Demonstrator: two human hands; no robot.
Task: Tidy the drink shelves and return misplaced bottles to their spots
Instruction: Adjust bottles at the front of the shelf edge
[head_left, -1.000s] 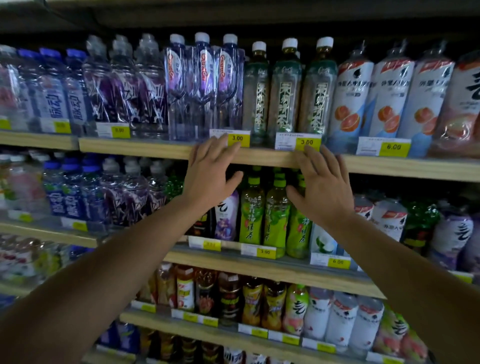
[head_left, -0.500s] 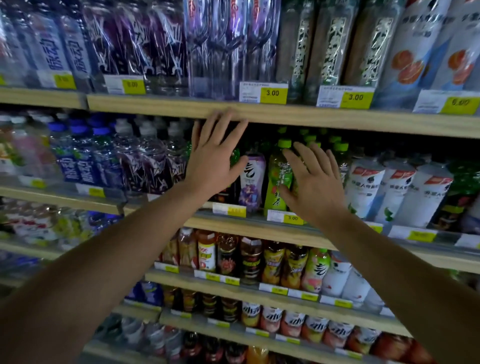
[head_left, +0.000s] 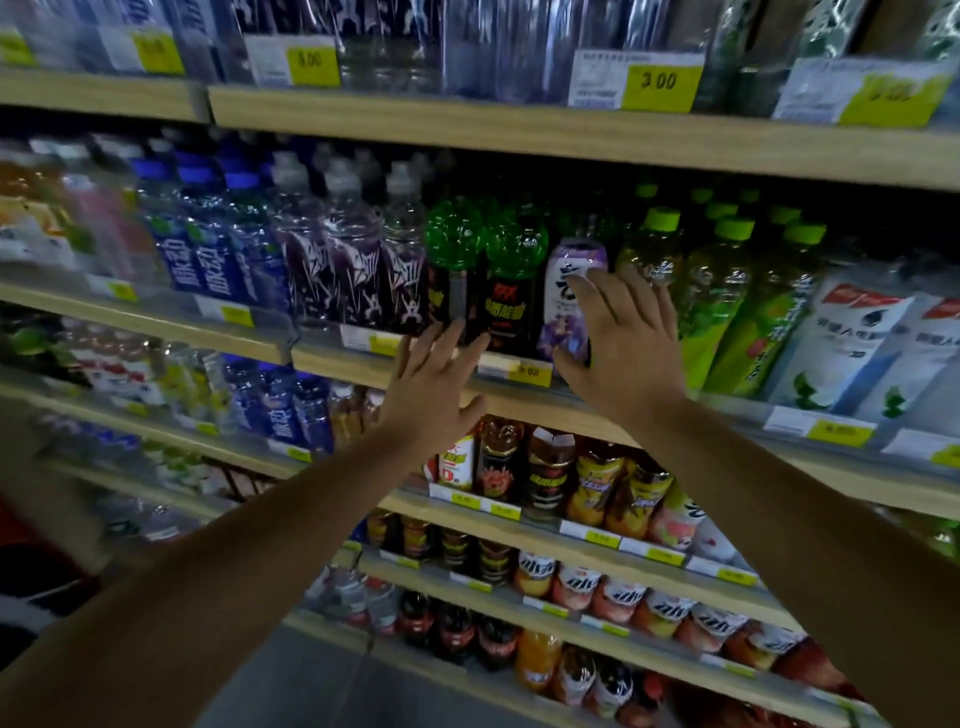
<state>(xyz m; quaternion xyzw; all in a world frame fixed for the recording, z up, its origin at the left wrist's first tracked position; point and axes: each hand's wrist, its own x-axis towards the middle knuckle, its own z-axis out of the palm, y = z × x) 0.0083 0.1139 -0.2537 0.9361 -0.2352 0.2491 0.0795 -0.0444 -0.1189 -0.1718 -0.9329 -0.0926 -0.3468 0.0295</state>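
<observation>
A white and purple bottle (head_left: 571, 291) stands on the second shelf (head_left: 519, 400) between two black bottles with green tops (head_left: 511, 275) and a row of yellow-green tea bottles (head_left: 711, 306). My right hand (head_left: 621, 348) is spread flat just in front of the purple bottle, fingers straight, thumb low by its base. My left hand (head_left: 434, 387) is lower, fingers straight, fingertips at the shelf's front lip under the black bottles. Neither hand holds anything.
Purple-label clear bottles (head_left: 358, 265) and blue bottles (head_left: 208, 249) fill the shelf to the left; white bottles (head_left: 852, 343) stand to the right. A shelf above (head_left: 519, 130) carries yellow price tags. Lower shelves hold tea and juice bottles (head_left: 597, 488).
Both hands have dropped from the upper shelf edge to the second shelf, and the view has tilted down. My right hand has closed in on the purple bottle.
</observation>
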